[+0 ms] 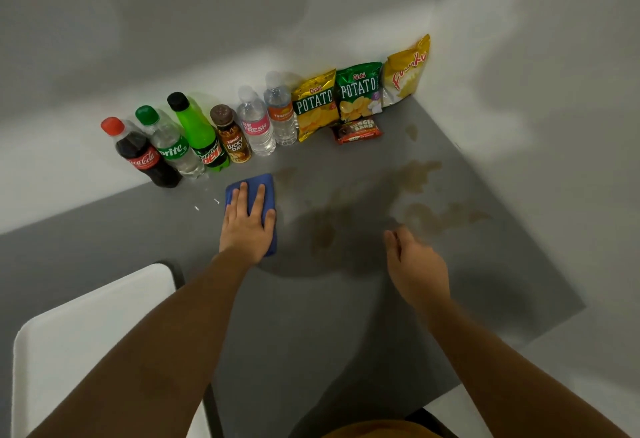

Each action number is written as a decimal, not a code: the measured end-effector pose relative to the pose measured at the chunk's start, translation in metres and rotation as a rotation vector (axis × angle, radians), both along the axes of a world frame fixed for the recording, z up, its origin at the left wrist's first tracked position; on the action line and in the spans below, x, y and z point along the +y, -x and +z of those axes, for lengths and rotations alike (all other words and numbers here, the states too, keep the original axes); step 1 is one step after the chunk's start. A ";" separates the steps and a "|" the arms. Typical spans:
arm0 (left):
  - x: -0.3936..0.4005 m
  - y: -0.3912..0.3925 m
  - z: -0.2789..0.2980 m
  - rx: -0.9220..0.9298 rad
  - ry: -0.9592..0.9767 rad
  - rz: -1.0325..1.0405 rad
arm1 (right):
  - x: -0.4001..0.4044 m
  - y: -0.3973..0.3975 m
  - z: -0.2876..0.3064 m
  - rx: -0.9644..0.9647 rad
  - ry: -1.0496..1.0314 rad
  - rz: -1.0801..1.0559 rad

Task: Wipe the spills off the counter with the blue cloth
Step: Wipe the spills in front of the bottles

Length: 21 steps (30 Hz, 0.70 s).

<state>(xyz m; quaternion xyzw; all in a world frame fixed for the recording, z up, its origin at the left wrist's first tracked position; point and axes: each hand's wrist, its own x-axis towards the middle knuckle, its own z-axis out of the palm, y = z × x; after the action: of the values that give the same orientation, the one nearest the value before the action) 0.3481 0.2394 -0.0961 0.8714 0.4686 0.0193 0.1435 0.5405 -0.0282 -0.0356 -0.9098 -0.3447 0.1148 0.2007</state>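
Nearest the viewer, a white chair sits at the left against the grey bench. Further in, the right hand hovers just above the bench, fingers loosely curled and holding nothing — it is blurred, so the exact pose is unclear. To its left, the left hand lies flat on the blue cloth, fingers spread and pressing down rather than gripping. The cloth looks soft, light and folded into a pad; a flat palm over its middle should keep it from bunching as it slides. Brownish spills spread right of the cloth and beyond the right hand — thin patches, apparently not yet wiped. Farthest away, against the wall, stands a row of bottles, with snack bags and a chocolate bar to their right, close to the far spills.
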 end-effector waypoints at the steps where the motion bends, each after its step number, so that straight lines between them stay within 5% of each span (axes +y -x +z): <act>1: 0.006 -0.010 0.001 0.005 0.001 -0.016 | 0.000 -0.002 0.000 -0.017 -0.010 -0.003; 11: 0.014 -0.065 0.008 0.021 0.000 -0.214 | -0.010 -0.022 0.006 -0.095 -0.009 -0.017; 21: -0.065 -0.059 0.007 0.001 0.018 -0.284 | -0.004 -0.004 0.000 -0.070 -0.036 -0.013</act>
<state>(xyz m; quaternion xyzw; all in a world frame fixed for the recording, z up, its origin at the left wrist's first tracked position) 0.4072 0.1742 -0.0891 0.9277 0.3408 -0.0060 0.1523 0.5446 -0.0322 -0.0353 -0.9118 -0.3476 0.0754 0.2054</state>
